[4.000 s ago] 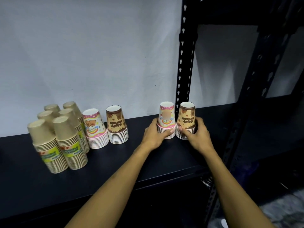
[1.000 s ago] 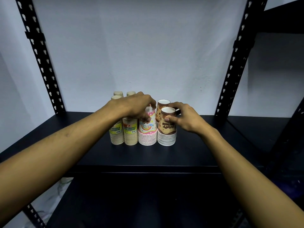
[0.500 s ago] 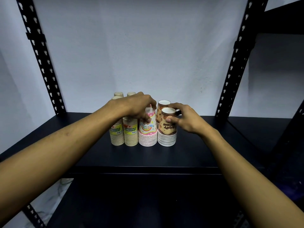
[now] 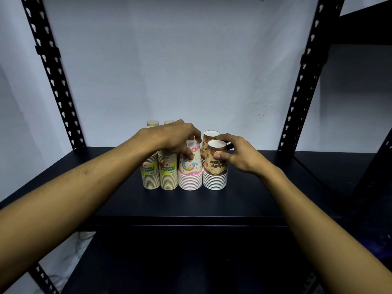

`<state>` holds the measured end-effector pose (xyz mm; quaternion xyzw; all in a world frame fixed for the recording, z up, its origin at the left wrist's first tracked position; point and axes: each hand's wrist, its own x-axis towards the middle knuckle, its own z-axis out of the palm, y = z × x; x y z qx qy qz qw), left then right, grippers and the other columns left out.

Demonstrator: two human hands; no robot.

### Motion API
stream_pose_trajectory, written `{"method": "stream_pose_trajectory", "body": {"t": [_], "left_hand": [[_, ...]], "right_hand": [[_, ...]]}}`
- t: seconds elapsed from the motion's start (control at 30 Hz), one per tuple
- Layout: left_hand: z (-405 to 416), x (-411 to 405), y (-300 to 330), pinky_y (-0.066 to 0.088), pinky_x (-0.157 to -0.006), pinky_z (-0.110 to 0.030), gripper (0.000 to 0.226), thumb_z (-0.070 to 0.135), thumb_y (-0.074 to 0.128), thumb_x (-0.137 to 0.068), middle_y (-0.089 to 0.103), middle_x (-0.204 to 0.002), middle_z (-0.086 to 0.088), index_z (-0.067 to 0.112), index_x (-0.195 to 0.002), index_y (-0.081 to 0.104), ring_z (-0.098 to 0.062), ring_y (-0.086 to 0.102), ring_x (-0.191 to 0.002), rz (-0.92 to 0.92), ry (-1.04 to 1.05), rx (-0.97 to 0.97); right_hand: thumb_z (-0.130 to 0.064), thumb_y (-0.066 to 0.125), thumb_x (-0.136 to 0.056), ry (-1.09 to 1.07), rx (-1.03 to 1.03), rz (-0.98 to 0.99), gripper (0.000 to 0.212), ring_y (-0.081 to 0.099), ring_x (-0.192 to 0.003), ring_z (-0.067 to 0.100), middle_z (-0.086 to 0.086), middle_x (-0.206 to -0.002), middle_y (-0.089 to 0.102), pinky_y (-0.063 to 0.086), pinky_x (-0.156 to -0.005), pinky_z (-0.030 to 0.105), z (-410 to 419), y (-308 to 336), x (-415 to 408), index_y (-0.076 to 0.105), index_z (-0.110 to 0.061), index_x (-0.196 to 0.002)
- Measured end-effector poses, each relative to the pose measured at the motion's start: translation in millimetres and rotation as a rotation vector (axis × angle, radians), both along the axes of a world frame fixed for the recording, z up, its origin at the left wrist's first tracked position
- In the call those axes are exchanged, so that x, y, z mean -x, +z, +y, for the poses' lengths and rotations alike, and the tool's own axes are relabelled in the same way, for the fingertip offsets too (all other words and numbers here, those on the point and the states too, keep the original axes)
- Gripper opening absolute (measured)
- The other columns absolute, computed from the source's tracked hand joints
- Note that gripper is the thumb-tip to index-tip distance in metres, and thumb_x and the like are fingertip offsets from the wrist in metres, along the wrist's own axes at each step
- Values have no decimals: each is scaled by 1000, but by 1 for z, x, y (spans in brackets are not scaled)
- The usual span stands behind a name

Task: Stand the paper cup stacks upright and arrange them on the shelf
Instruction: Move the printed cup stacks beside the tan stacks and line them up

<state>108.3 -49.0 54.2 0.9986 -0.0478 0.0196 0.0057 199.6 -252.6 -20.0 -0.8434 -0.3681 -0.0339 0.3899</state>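
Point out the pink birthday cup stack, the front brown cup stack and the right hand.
pink birthday cup stack (image 4: 190,179): head view, stacked rims
front brown cup stack (image 4: 215,179): head view, stacked white rims
right hand (image 4: 241,156): head view, back of hand

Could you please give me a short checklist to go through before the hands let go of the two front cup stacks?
1. Pink stack upright, rims flat on the shelf: ok.
2. Brown stack upright on the shelf: ok.
3. Front row in line with the two kraft stacks: ok, the bases look level.
4. Left hand holds the pink stack near its top: ok, thumb on the front.
5. Right hand holds the brown stack: ok, thumb on the front face.
6. Back-row stacks upright: cannot tell, the hands hide most of them.
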Motion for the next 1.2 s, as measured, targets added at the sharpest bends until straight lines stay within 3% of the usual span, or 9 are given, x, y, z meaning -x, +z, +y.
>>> {"method": "stream_pose_trajectory", "body": {"t": [0.23,0.37,0.47,0.6,0.77,0.97,1.07,1.2], "left_hand": [[4,-2,-1,53,-95,-41,64,39,83,-79,64,-136,0,30,-136,57,-24,61,-120,3,-13,20],[14,-4,7,49,-101,-39,64,54,73,-85,61,-137,-1,33,-141,51,-22,59,-124,-80,-49,120],[20,-15,17,44,-106,-38,61,55,63,-92,55,-147,-4,26,-144,50,-24,53,-132,-140,-13,108],[22,-29,23,38,-113,-40,76,60,65,-88,45,-156,-3,20,-150,47,-27,46,-140,21,101,56],[20,-36,17,46,-106,-43,57,44,63,-95,57,-146,-4,20,-146,53,-27,57,-128,136,78,-10],[23,-37,18,49,-103,-44,54,36,63,-98,60,-143,-6,20,-148,51,-27,59,-124,156,50,-7],[23,-39,19,50,-102,-44,54,37,64,-97,60,-143,-5,20,-147,52,-27,60,-124,156,47,2],[24,-40,19,48,-104,-42,55,38,66,-95,60,-143,-5,19,-145,54,-25,59,-125,138,38,4]], "right_hand": [[-33,78,-85,15,-11,13,57,63,-108,18,-3,-129,61,55,-90,33,-2,2,2,56,-21,-136],[-45,56,-99,-55,-145,-31,46,63,-110,18,2,-128,63,50,-89,30,-2,12,-4,58,-17,-135],[-40,55,-101,-69,-117,-46,42,61,-117,19,3,-134,62,46,-92,30,2,26,-15,58,-17,-136],[-41,63,-96,27,114,48,55,48,-137,18,0,-151,51,38,-103,29,9,43,-26,54,-18,-144],[-32,68,-94,66,174,132,51,53,-130,17,3,-144,57,41,-109,31,12,42,-29,58,-10,-139],[-23,67,-96,113,34,144,34,61,-106,8,-5,-115,65,51,-89,21,12,31,-25,66,-11,-128],[-24,66,-96,103,15,134,37,60,-110,7,-5,-119,64,48,-94,22,12,29,-25,64,-10,-131],[-30,67,-95,89,9,117,41,58,-112,5,-9,-120,63,46,-86,14,11,26,-25,64,-13,-132]]}}
